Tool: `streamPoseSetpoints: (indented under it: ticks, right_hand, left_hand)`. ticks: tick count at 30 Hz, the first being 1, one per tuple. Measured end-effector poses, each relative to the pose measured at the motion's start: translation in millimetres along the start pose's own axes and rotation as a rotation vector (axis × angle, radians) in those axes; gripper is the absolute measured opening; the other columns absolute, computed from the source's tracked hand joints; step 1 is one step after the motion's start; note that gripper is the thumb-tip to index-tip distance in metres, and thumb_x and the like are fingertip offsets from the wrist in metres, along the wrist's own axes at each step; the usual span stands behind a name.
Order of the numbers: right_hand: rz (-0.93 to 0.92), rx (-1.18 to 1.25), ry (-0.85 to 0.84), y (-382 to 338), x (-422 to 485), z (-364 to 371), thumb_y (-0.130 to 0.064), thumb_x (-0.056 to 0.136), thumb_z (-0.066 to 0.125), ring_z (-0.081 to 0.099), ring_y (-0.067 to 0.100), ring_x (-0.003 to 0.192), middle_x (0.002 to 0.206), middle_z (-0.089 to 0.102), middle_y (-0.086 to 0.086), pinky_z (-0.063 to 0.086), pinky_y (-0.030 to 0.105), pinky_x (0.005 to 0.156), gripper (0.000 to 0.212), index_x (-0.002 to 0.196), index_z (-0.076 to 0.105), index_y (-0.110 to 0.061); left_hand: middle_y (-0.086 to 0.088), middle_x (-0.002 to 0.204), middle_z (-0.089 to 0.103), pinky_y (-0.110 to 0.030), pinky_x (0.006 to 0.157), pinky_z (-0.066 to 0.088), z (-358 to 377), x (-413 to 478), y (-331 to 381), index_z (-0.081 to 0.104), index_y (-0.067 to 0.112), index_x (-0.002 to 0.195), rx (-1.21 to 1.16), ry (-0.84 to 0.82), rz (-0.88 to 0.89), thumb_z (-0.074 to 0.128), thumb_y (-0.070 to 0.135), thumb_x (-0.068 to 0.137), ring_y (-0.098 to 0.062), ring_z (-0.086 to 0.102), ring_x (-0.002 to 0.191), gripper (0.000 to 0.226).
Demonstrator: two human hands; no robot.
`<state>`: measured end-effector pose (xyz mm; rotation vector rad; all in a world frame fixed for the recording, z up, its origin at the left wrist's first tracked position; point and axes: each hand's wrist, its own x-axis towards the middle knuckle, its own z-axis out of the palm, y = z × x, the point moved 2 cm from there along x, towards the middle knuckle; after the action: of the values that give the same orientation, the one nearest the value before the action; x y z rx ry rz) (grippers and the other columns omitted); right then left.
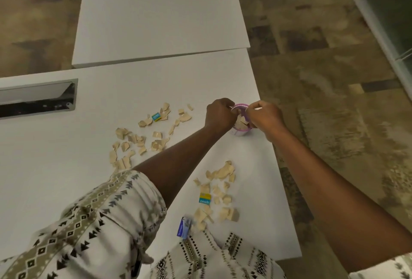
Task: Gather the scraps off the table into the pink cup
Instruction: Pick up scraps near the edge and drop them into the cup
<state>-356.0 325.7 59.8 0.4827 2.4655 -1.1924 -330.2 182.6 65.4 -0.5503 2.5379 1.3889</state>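
The pink cup (240,120) stands near the right edge of the white table (66,167), with beige scraps inside it. My left hand (219,114) is closed at the cup's left rim, and my right hand (265,115) is closed at its right rim. Whether either hand grips the rim or a scrap I cannot tell. Several beige scraps (138,138) lie scattered left of the cup. A second group of scraps (219,191) lies nearer to me, between my forearms. Small coloured pieces lie among them: a blue-yellow one (156,117), another (205,198) and a blue one (184,227).
A second white table (160,15) adjoins at the far side. A dark cable slot with a metal frame (38,100) sits in the table at the left. The table's right edge runs just beside the cup, with patterned carpet (334,100) below.
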Motion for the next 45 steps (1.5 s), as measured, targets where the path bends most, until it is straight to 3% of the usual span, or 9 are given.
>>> streamPoseSetpoints:
  ticks: [4,13,23,26,29,31,35,41,45]
  right_hand:
    - [-0.107,-0.035,-0.004,-1.3,-26.5,7.7,-0.026,0.085,0.056,0.066,0.024,0.095,0.103,0.071,0.004,0.059,0.038,0.083,0.017,0.095,0.07,-0.023]
    - [-0.188,-0.035,-0.245,23.9,-101.2,86.6,-0.033,0.085,0.064,0.07,0.019,0.086,0.089,0.072,-0.005,0.057,0.042,0.088,0.013,0.093,0.07,-0.024]
    - [-0.262,-0.306,-0.443,33.0,-162.5,179.1,-0.028,0.09,0.061,0.064,0.02,0.099,0.105,0.07,0.0,0.047,0.025,0.082,0.019,0.104,0.069,-0.019]
    - [-0.332,-0.391,-0.479,38.7,-172.6,207.5,-0.026,0.091,0.063,0.063,0.024,0.105,0.111,0.068,0.007,0.045,0.027,0.087,0.024,0.112,0.067,-0.015]
    - [-0.417,-0.474,-0.49,40.6,-183.2,233.7,-0.024,0.091,0.063,0.059,0.028,0.112,0.125,0.056,0.011,0.043,0.029,0.09,0.038,0.127,0.059,-0.013]
    - [-0.489,-0.521,-0.484,40.4,-187.0,247.3,-0.022,0.092,0.062,0.05,0.032,0.124,0.139,0.045,0.014,0.041,0.034,0.1,0.05,0.139,0.049,-0.013]
    - [-0.579,-0.666,-0.464,37.0,-184.2,266.3,-0.023,0.093,0.057,0.03,0.035,0.138,0.154,0.026,0.015,0.035,0.04,0.108,0.064,0.15,0.031,-0.014]
    - [-0.753,-0.823,-0.495,29.4,-194.2,292.4,-0.021,0.089,0.058,0.034,0.034,0.132,0.147,0.031,0.012,0.046,0.041,0.097,0.06,0.144,0.037,-0.011]
    - [-0.842,-0.828,-0.659,20.1,-213.7,311.9,-0.019,0.091,0.057,0.029,0.032,0.139,0.154,0.028,0.01,0.044,0.044,0.104,0.063,0.149,0.033,-0.014]
  left_hand:
    - [-0.006,0.108,0.073,-0.034,0.094,0.052,-19.1,-22.9,-19.1,0.072,0.013,0.11,-0.041,0.035,-0.009,0.068,0.029,0.088,-0.02,0.066,0.102,0.027]
    - [0.003,0.096,0.073,-0.035,0.086,0.055,-73.1,-100.2,-131.7,0.073,0.016,0.096,-0.125,0.112,-0.203,0.068,0.03,0.087,-0.015,0.067,0.094,0.018]
    - [0.0,0.094,0.073,-0.033,0.084,0.054,-138.1,-195.8,-265.4,0.073,0.017,0.094,-0.032,0.288,-0.38,0.068,0.026,0.088,-0.018,0.068,0.082,0.012]
    - [-0.006,0.1,0.065,-0.033,0.083,0.051,-150.9,-221.1,-304.2,0.071,0.016,0.103,0.108,0.348,-0.41,0.069,0.024,0.087,-0.023,0.067,0.083,0.018]
    - [-0.012,0.112,0.057,-0.032,0.081,0.048,-158.2,-246.8,-334.9,0.063,0.014,0.118,0.167,0.369,-0.5,0.069,0.025,0.087,-0.028,0.063,0.099,0.033]
    - [-0.014,0.119,0.052,-0.038,0.086,0.049,-158.1,-261.0,-347.1,0.058,0.013,0.124,0.188,0.354,-0.57,0.068,0.027,0.087,-0.031,0.059,0.108,0.041]
    - [-0.015,0.12,0.048,-0.042,0.089,0.05,-143.3,-277.2,-352.5,0.049,0.01,0.13,0.182,0.287,-0.62,0.07,0.032,0.084,-0.036,0.058,0.108,0.054]
    - [-0.016,0.12,0.045,-0.042,0.085,0.053,-118.4,-268.0,-338.8,0.047,0.009,0.128,0.096,0.294,-0.599,0.066,0.013,0.085,-0.037,0.061,0.099,0.047]
    - [-0.013,0.116,0.046,-0.039,0.079,0.05,-114.5,-249.4,-330.2,0.05,0.01,0.122,0.083,0.302,-0.528,0.059,0.003,0.087,-0.037,0.062,0.094,0.038]
